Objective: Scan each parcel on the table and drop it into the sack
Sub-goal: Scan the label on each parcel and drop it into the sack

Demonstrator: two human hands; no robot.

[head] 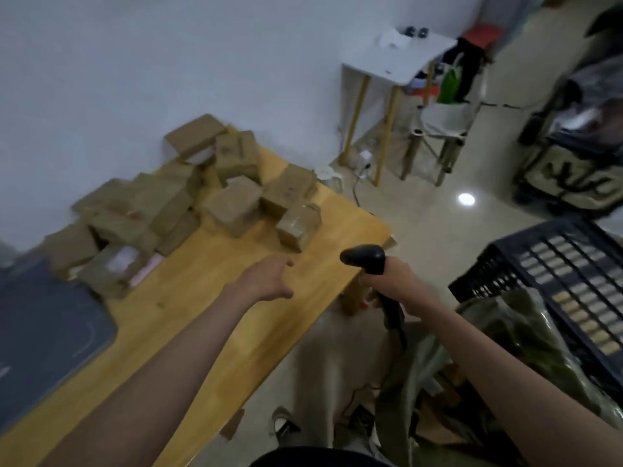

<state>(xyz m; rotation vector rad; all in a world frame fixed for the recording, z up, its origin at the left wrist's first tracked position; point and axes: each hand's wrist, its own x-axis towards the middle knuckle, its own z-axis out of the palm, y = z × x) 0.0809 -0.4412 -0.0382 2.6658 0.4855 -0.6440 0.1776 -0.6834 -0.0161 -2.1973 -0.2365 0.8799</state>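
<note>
wooden table [215, 298], right hand [391, 281] gripping scanner [365, 259]

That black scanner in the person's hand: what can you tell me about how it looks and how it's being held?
The scanner is a black handheld, pistol-shaped, seemingly plastic, with a rounded head pointing left toward the parcels. The right hand grips its handle, fingers curled round it, and holds it in the air just past the wooden table's corner. A dark cable trails down from the handle's base. Motion blur hides finer detail.

Right hand [387, 281] gripping scanner [365, 259], left hand [269, 278] extended toward parcels [232, 205] on table [209, 298]
</note>
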